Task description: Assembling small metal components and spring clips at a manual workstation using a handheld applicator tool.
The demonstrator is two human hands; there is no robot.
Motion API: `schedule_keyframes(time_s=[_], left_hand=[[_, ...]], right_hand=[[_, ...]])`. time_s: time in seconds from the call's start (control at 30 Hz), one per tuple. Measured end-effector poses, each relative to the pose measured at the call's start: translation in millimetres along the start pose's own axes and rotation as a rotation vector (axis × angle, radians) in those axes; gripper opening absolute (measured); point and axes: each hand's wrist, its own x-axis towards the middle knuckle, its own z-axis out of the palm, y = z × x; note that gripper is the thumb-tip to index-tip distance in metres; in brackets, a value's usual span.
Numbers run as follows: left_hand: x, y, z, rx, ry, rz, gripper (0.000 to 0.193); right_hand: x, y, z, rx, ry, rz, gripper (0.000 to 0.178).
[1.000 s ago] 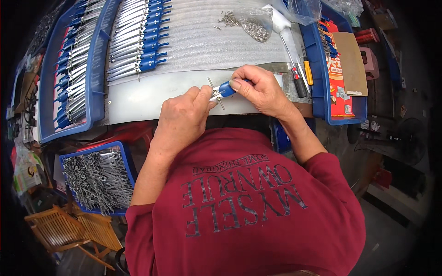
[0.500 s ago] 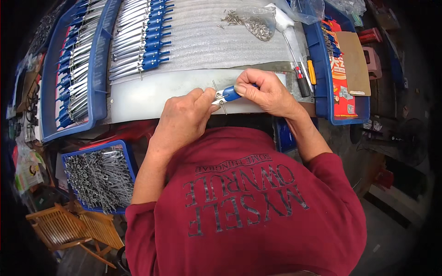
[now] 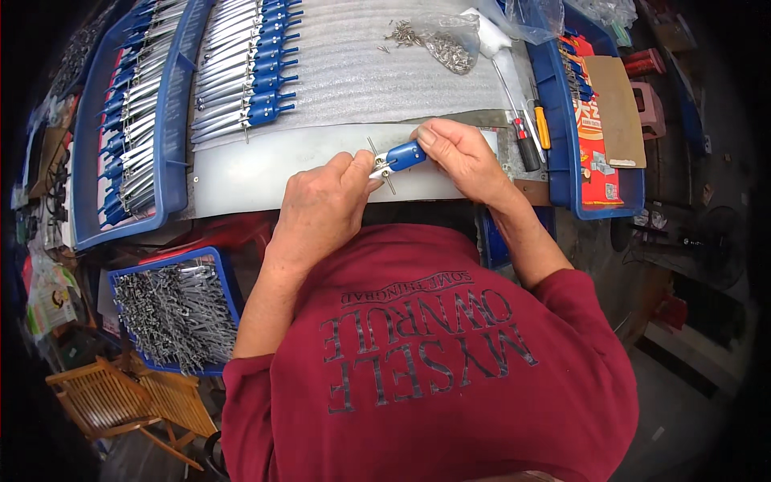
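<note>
Small blue-handled silver metal part (image 3: 399,157) at centre; blue plastic trays (image 3: 173,173) at 10 o'clock; dark red lettered shirt (image 3: 450,361) at 6 o'clock

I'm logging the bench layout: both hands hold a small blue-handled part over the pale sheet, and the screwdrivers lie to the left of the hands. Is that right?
Not quite. In the head view the screwdrivers lie to the right of the hands, beside the blue tray. The rest holds: the left hand and right hand hold the small blue-handled part over the pale sheet.
</note>
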Motion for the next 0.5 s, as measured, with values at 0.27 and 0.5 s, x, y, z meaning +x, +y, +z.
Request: schedule_keyframes(time_s=[0.27, 0.5], left_hand=[[-0.2, -3.7, -2.1, -0.01, 0.047, 0.02, 0.017], [-7.8, -4.3, 1.9, -0.049, 0.041, -0.003, 0.017]], right_hand=[[5.8, 0.8, 5.4, -0.041, 0.02, 0.006, 0.021], [2.4, 4.8, 8.0, -0.16, 0.015, -0.028, 0.02]])
